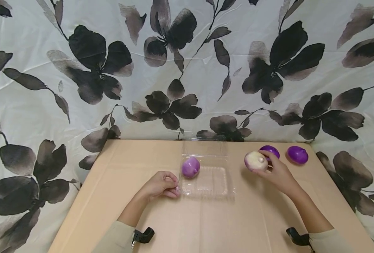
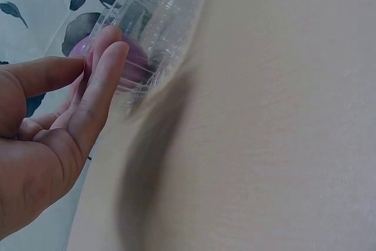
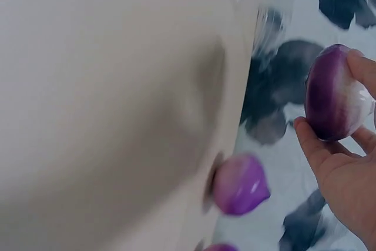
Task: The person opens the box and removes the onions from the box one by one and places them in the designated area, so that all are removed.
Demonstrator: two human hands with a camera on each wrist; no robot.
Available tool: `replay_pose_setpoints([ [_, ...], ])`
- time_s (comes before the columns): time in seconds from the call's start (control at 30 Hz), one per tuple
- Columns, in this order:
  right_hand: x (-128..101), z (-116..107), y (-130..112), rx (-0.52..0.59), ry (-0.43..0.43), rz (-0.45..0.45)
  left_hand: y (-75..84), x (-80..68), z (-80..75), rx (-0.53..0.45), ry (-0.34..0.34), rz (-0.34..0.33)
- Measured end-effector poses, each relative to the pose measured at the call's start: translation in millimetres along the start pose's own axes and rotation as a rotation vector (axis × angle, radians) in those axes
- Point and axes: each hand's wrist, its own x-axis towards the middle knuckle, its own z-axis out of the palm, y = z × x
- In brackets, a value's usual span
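The right hand (image 1: 277,172) holds a purple and white onion (image 1: 256,161) just above the tan surface (image 1: 205,221). The left hand (image 1: 161,184) pinches the near left edge of a clear plastic box (image 1: 210,182). One onion in the box (image 1: 191,167) sits at its back left. Two more purple onions (image 1: 297,154) lie on the surface behind the right hand. No writing shows anywhere.
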Motion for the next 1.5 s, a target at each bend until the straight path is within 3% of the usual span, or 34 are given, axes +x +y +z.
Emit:
replay_pose_setpoints([
  [0.3,-20,-29,33,-0.05,0.099,0.017,-3.1,0.0,-2.1,-0.013,0.005,0.007],
  [0.7,-43,-61,84,-0.143,0.132,0.203,-1.9,0.1,-0.7,-0.011,0.006,0.008],
  [0.93,-53,-73,111,-0.157,0.134,0.262,-1.9,0.0,-0.8,-0.007,0.006,0.004],
  [1.1,-59,-77,121,-0.166,0.116,0.339,-1.8,-0.1,-0.6,-0.008,0.006,0.006],
  [1.5,-64,-79,133,-0.137,0.102,0.335,-2.1,1.0,-1.3,-0.006,0.003,0.005],
])
